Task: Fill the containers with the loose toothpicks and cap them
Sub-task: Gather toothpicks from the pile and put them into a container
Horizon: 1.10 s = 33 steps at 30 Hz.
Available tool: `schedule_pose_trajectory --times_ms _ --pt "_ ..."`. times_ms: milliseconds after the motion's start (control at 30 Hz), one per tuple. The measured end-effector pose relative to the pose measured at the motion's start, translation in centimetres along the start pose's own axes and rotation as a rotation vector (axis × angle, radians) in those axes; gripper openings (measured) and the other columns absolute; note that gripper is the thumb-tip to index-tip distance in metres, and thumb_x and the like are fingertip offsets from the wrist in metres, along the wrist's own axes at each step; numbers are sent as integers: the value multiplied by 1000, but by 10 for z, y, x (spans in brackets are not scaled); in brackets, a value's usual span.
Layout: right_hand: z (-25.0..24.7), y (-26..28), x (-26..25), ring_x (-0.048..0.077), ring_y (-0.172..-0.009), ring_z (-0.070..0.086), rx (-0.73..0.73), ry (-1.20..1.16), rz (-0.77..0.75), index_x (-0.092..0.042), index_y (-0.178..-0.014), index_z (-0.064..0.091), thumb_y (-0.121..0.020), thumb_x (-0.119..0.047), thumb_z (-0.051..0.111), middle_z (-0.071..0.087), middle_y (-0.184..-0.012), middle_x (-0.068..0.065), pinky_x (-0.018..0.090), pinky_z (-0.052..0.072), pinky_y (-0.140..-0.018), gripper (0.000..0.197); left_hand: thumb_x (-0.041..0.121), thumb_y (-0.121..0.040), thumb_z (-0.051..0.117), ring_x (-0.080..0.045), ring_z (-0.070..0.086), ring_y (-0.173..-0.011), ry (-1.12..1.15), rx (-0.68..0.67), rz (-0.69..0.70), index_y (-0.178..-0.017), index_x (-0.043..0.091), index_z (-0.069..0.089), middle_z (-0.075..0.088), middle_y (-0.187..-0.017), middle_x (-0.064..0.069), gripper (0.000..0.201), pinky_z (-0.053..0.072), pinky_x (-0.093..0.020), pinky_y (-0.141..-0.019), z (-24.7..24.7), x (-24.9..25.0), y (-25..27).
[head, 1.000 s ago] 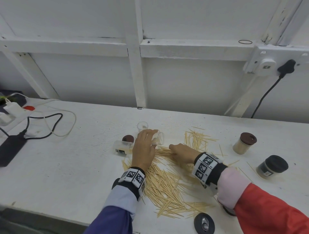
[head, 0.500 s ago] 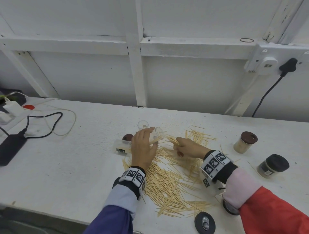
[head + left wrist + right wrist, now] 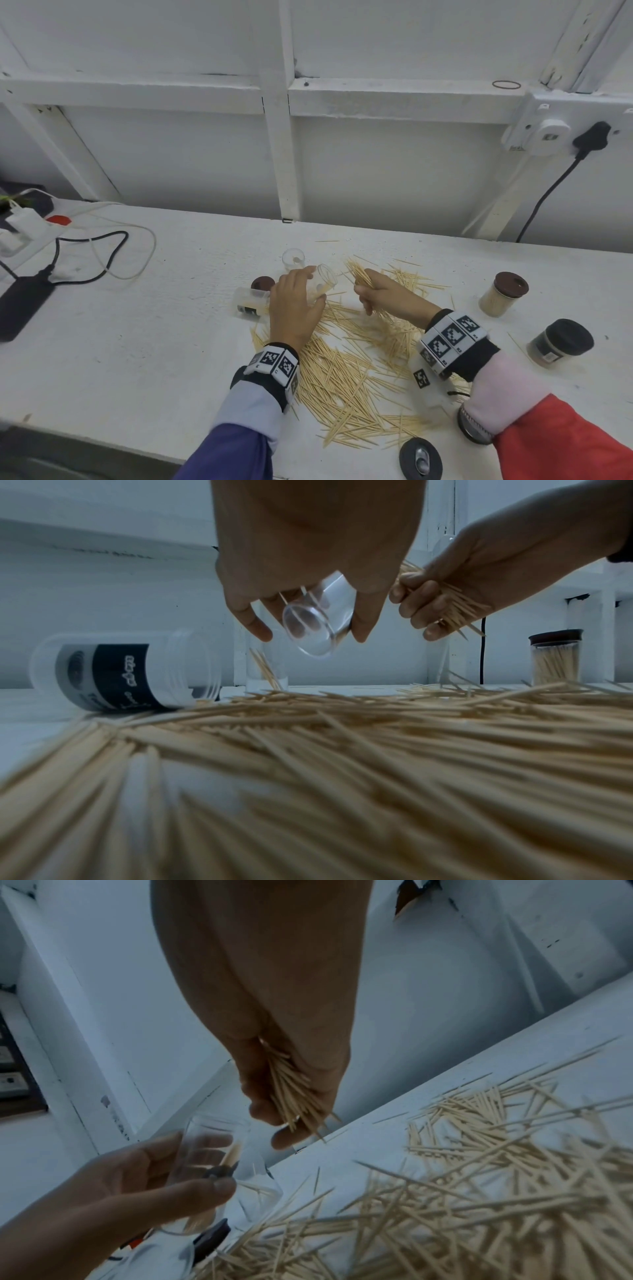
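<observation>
Loose toothpicks [image 3: 346,380] [image 3: 342,750] [image 3: 479,1177] lie in a wide pile on the white table [image 3: 137,342]. My left hand [image 3: 294,308] [image 3: 308,569] grips a clear empty jar [image 3: 323,281] [image 3: 313,620] [image 3: 212,1161], tilted above the pile with its mouth toward the right hand. My right hand [image 3: 383,294] [image 3: 445,593] [image 3: 281,1091] holds a bundle of toothpicks [image 3: 358,274] [image 3: 294,1096] just right of the jar's mouth, apart from it. A labelled clear container [image 3: 250,301] [image 3: 123,672] lies on its side at the left, next to a brown cap [image 3: 262,283].
A small upright clear jar [image 3: 294,258] stands behind the left hand. At the right stand a filled, brown-capped jar [image 3: 503,293] [image 3: 555,656] and a black-capped jar [image 3: 558,342]. A black lid [image 3: 420,458] lies at the front edge. Cables and a charger [image 3: 20,301] are far left.
My right hand has lifted off the pile with a bundle of toothpicks and moved toward the jar. My left hand has raised and tilted the jar toward it.
</observation>
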State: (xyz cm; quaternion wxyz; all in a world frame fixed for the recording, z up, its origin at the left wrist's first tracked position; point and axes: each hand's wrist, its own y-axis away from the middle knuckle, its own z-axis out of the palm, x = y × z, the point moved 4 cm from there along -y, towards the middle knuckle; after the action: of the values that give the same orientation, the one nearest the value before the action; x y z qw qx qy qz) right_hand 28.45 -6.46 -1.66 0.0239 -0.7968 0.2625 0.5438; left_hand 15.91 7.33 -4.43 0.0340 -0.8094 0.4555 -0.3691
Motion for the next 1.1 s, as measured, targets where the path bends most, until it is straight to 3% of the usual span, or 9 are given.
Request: schedule_pose_trajectory --times_ms 100,267,400,567,733,867,1100 --pt "0 -2 -1 11 -65 50 44 -97 8 -8 -101 45 -102 -19 47 49 -75 0 25 49 -68 10 24 -79 73 -19 52 -104 11 -23 -12 -127 17 55 61 -113 4 52 31 -28 -87 1 0 0" --pt "-4 -7 -5 13 -67 52 142 -232 -17 -11 -100 46 -103 -23 45 51 -78 1 29 52 -72 11 26 -80 72 -16 51 -104 23 -49 -21 -129 17 54 60 -113 5 54 29 -26 -84 3 -1 0" --pt "-10 -12 -12 12 -62 50 200 -378 -95 -17 -95 45 -104 -21 43 48 -75 0 31 49 -67 10 28 -80 72 -13 50 -103 51 -91 -11 -130 18 52 59 -113 7 54 32 -26 -85 4 1 0" --pt "-14 -15 -23 13 -59 46 282 -593 -188 -13 -88 40 -104 -19 41 44 -67 -3 29 46 -62 18 29 -80 73 -9 47 -98 87 -175 46 -130 19 52 54 -108 13 55 41 -30 -86 11 4 2" --pt "-5 -18 -32 13 -58 46 349 -757 -249 -12 -88 40 -105 -18 39 44 -65 -3 32 45 -66 18 32 -78 75 -5 48 -94 127 -265 81 -127 21 53 52 -104 16 54 43 -28 -84 14 9 3" --pt "10 -18 -35 16 -63 54 421 -766 -279 -11 -96 42 -105 -20 38 47 -69 -1 41 49 -82 13 37 -77 75 -1 49 -94 183 -307 41 -126 24 52 54 -105 15 55 45 -25 -84 15 13 4" --pt "26 -16 -34 22 -79 63 481 -694 -269 -11 -100 44 -105 -27 38 55 -72 1 37 51 -80 17 41 -79 76 -3 51 -95 246 -339 -13 -122 23 50 52 -103 17 54 45 -23 -81 9 18 6"
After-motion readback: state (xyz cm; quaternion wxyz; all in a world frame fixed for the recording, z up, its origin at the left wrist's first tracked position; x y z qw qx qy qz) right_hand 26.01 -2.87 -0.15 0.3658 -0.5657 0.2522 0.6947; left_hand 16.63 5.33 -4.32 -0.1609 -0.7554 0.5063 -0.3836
